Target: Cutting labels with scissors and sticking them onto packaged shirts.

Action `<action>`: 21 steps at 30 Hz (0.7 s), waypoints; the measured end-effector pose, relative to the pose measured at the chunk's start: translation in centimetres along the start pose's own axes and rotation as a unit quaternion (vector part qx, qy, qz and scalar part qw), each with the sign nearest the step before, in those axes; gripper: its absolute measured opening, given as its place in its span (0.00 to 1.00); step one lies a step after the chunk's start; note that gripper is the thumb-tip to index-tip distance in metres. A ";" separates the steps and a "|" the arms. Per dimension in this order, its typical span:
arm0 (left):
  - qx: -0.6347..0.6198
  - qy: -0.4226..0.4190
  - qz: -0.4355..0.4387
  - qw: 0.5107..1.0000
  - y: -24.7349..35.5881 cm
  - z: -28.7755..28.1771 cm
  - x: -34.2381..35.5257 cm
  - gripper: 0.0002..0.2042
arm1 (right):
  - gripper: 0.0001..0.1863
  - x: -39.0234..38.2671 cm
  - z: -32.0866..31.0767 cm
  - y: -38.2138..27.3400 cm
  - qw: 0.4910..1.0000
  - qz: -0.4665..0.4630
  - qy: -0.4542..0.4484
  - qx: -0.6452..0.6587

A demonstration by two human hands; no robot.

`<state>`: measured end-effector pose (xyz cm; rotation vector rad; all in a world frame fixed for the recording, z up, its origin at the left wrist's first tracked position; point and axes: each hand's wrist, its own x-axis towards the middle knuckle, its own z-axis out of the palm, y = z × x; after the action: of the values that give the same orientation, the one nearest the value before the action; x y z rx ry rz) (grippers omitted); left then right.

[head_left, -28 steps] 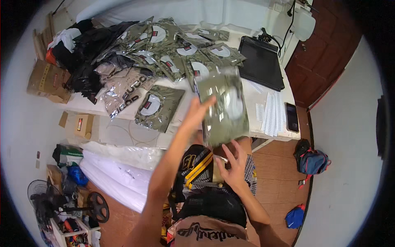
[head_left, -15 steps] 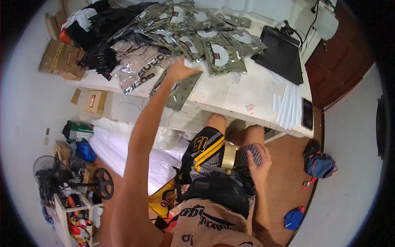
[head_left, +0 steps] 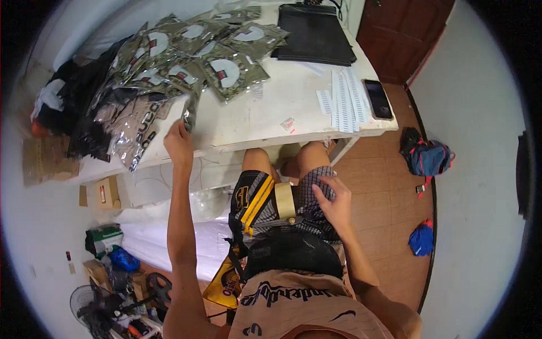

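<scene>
Camouflage packet [head_left: 192, 110] up on its side now: in the head view it stood steeply tilted near the tabletop's [head_left: 243, 120] front edge, left of the middle, just beside the beige packets [head_left: 135, 125]. And there was the change! Half a second earlier it lay flat with the left hand [head_left: 179, 140] spread above it; now thumb and fingers had closed in a pinch on its near end, so handling of this packet had begun. The right hand [head_left: 334, 202] held nothing that showed, fingers loosely parted and curved over the shorts [head_left: 307, 189]. Toward the back edge, other camouflage packets [head_left: 227, 73] lay overlapping.

Hard to read, though: the packet showed as a narrow, shiny strip, its face turned out of sight, and the left fingertips blended into it. Near the left edge, the black clothes [head_left: 76, 93] merged into one dark heap.
</scene>
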<state>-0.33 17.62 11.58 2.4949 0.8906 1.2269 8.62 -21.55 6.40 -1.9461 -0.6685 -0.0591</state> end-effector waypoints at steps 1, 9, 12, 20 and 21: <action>-0.003 -0.003 0.000 1.000 1.6 -0.1 0.4 0.07 | 0.12 0.1 0.1 0.0 1.000 0.001 -0.019 0.009; -0.089 -0.102 0.324 0.936 10.0 8.2 -2.1 0.10 | 0.11 0.7 0.2 -0.9 1.000 -0.002 -0.027 0.009; -0.027 -0.178 0.314 0.932 8.2 11.2 -4.9 0.11 | 0.09 2.5 0.6 -1.9 0.997 -0.035 -0.053 0.048; -0.057 -0.148 0.219 0.963 9.6 15.9 1.6 0.21 | 0.18 21.4 11.4 1.3 0.957 -0.263 0.022 -0.123; -0.060 -0.142 0.224 0.962 8.8 18.0 0.6 0.21 | 0.18 21.9 12.8 3.2 0.955 -0.267 0.027 -0.127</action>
<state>17.69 12.20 4.60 2.7606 0.1795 0.9552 25.45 -2.40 4.95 -1.9417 -1.1804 -0.5550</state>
